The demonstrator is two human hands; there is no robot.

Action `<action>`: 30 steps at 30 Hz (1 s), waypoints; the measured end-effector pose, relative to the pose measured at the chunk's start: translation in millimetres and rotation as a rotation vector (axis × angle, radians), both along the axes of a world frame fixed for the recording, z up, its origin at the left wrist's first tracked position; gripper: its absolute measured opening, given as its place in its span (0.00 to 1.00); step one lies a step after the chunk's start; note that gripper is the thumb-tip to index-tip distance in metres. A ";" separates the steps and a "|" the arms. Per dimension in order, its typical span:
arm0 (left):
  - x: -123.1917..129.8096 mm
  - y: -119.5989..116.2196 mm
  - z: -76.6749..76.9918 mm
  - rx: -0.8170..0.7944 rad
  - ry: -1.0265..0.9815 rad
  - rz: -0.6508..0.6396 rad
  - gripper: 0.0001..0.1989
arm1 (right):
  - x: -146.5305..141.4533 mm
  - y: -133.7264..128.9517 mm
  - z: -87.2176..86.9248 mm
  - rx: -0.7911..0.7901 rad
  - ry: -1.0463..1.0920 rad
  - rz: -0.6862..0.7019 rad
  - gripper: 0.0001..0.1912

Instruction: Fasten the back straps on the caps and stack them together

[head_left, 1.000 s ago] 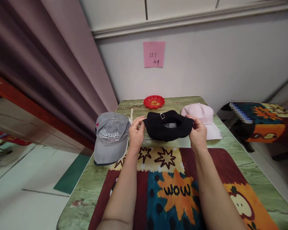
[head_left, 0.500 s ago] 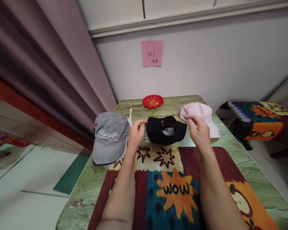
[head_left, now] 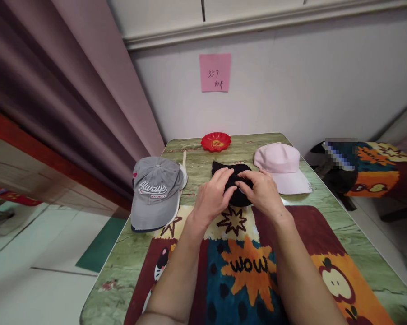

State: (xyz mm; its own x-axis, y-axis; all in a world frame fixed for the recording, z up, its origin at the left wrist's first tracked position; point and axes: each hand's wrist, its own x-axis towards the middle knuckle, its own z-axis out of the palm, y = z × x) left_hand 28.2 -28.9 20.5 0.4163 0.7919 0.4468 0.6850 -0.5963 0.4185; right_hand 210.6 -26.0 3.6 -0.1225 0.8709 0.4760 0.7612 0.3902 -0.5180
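Observation:
A black cap [head_left: 241, 199] lies on the table with its back opening and strap facing me, partly covered by my hands. My left hand [head_left: 213, 195] is at the cap's left side, fingers bent and thumb near the strap. From the right, my right hand [head_left: 263, 192] pinches at the strap beside the small buckle. Fingertips of both hands almost meet over the strap. To the left sits a grey cap [head_left: 156, 180] with white "Always" lettering, brim toward me. A pink cap [head_left: 279, 164] rests just beyond my right hand.
A red scalloped dish [head_left: 216, 141] stands at the table's far edge [head_left: 181, 144]. Under my forearms lies a colourful mat [head_left: 244, 266]. A pink note [head_left: 215, 72] is stuck on the wall. Purple curtains [head_left: 105, 76] hang left; a second mat-covered table [head_left: 379, 171] is at right.
Both hands have moved inward from the cap's two sides to the strap at its middle. The black cap is now more covered. The grey and pink caps stay in place.

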 end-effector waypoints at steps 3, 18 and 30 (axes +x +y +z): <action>3.5 -5.1 4.1 -0.011 0.055 0.007 0.22 | -3.9 -0.1 2.2 0.014 0.023 0.042 0.07; -27.2 16.1 3.0 -0.232 -0.520 0.063 0.07 | 26.7 -3.8 7.6 -0.205 0.526 -0.040 0.14; -6.1 12.9 -1.5 -0.617 -0.953 0.046 0.11 | 7.9 -1.5 3.2 -0.204 0.482 -0.028 0.16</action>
